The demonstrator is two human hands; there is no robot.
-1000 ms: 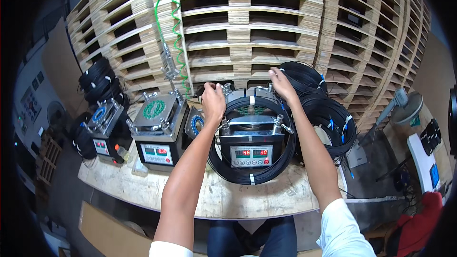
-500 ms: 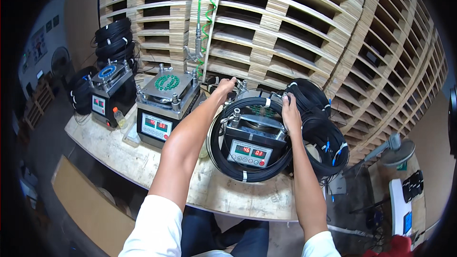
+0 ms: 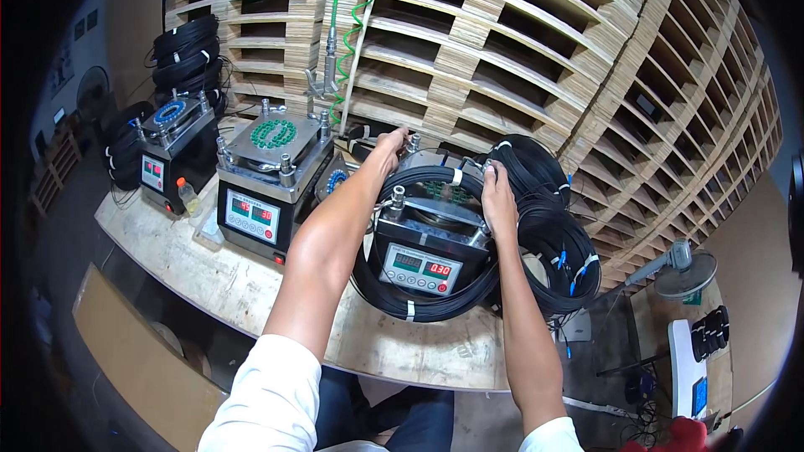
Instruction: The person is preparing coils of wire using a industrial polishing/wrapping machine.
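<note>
Plainly, the machine (image 3: 419, 271) with the lit front panel stood on the right half of the table, and a coil of black cable (image 3: 452, 308) hung tilted around it, its upper arc over the back of the machine and its lower arc in front, below the panel. The left hand (image 3: 391, 144) was at the machine's back left corner, beside a metal post, fingers bent; whether they gripped it could not be told. The right hand (image 3: 498, 201) was at the back right corner, fingertips at the metal fittings there, its grip likewise hidden.

Room was tight at both sides: the left forearm passed between this machine and the middle machine (image 3: 251, 216), while more cable coils (image 3: 536, 172) crowded close on the right. Between the coil's lower arc and the table's curved front edge lay a strip of pale, scuffed tabletop (image 3: 419, 351).

Further left stood a third machine (image 3: 159, 172), with a bottle (image 3: 188, 198) with an orange cap near it and a stack of coils (image 3: 186, 54) behind. Wooden pallets (image 3: 444, 67) rose behind the table, a green hose (image 3: 337, 0) hanging before them. A fan (image 3: 685, 274) stood off to the right.
</note>
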